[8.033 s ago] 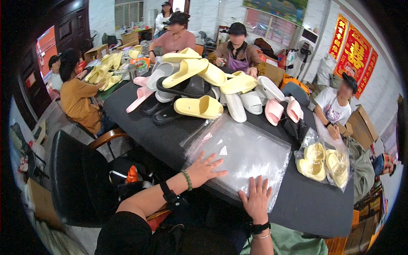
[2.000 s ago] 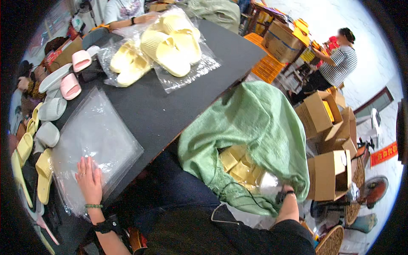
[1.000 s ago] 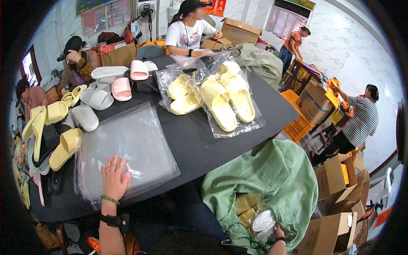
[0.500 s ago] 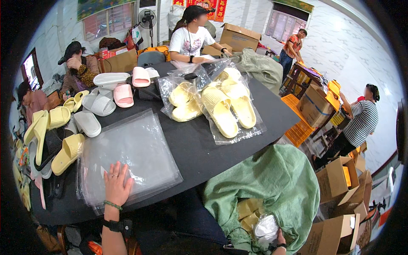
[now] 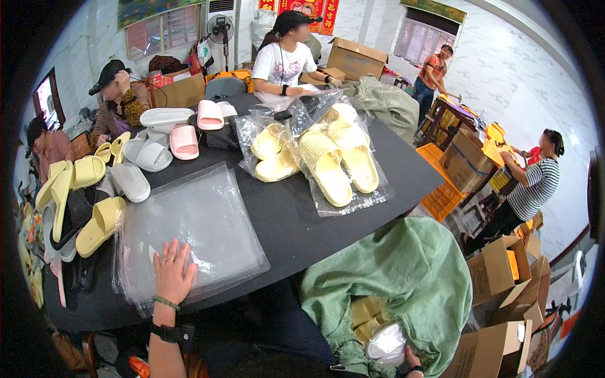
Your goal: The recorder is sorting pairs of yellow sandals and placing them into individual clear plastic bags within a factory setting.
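My left hand lies flat with fingers stretched out on a stack of clear plastic bags at the table's near edge. Low on the right, my right hand grips the side of a clear-bagged pair of white slippers in the mouth of a green woven sack; some of its fingers are hidden. Bagged yellowish slippers lie deeper in the sack. On the table, two clear bags hold pale yellow slippers, beyond and right of the stack.
Loose yellow slippers, grey slippers and pink slippers crowd the left of the black table. Open cardboard boxes stand right of the sack, with an orange crate beyond. Several people work around the room.
The bagged white slippers have tipped and shifted slightly left in the sack, with my right hand moving slightly left and down beside them. My left hand stays on the bags.
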Tool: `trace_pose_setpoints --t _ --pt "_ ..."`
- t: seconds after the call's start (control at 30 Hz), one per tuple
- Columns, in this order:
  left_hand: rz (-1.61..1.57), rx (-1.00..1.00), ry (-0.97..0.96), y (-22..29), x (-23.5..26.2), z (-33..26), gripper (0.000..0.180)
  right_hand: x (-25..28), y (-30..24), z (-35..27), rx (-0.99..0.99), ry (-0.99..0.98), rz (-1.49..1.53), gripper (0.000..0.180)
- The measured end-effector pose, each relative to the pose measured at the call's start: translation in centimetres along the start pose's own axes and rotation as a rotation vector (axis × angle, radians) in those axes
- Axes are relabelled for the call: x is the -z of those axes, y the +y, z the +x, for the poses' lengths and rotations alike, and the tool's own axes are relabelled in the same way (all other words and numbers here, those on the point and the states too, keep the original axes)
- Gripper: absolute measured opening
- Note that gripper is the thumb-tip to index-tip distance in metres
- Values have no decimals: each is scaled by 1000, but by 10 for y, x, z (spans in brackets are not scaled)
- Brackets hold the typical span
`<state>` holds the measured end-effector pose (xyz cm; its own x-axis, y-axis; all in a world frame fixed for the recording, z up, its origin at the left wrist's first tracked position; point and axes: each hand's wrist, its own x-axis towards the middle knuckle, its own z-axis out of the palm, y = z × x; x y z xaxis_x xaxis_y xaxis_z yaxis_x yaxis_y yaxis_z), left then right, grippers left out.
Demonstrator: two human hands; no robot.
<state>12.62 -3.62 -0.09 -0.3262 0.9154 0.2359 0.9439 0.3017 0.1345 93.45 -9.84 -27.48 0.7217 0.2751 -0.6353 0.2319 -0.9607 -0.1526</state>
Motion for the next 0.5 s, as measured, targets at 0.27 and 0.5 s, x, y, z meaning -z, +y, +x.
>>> trace_pose_setpoints --t 0.27,0.5 --pt "0 -11 32 -3 2 -5 53 -7 -23 -13 204 -104 -22 103" --pt "-8 9 -16 -7 0 -4 55 4 -24 -14 359 -159 -71 104"
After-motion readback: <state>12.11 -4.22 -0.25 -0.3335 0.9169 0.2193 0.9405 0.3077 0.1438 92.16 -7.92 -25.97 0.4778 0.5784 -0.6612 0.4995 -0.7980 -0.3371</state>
